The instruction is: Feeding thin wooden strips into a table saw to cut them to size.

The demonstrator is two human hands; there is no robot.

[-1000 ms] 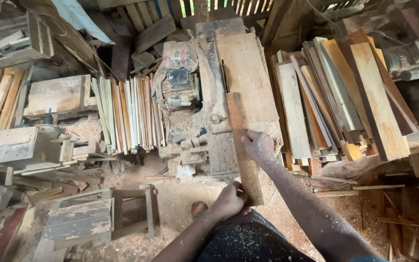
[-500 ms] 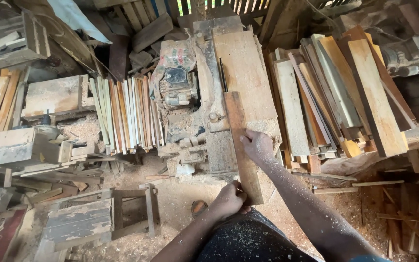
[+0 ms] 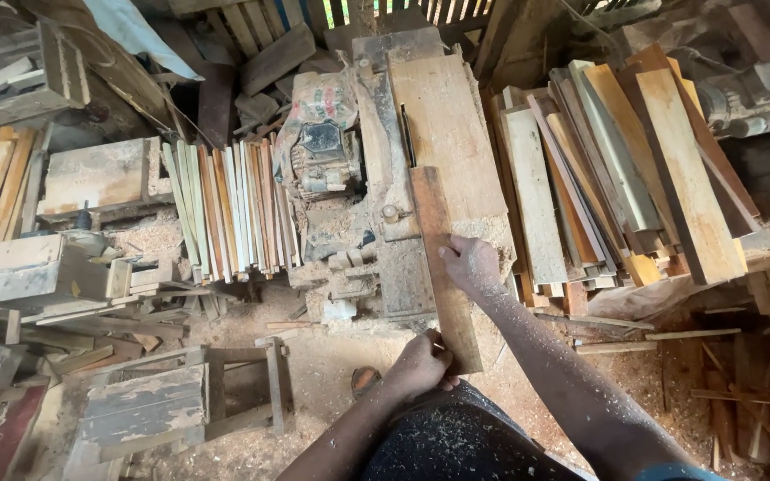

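The narrow wooden board (image 3: 443,267) lies lengthwise on the sawdust-covered saw table (image 3: 456,134), its near end overhanging the table edge; the left hand (image 3: 420,365) pinches that end and the right hand (image 3: 472,265) presses flat, ungripped, on its right edge, which reads as the feeding step. The next move calls for steady forward pressure along the slot. Room is tight: stacked planks (image 3: 616,178) crowd the right, a motor (image 3: 322,160) the left.

A sawdust-covered surface (image 3: 456,134) carries a long board (image 3: 443,267) lying lengthwise and a motor (image 3: 322,160) beside it. Sawdust and offcuts cover the floor (image 3: 331,356) below.
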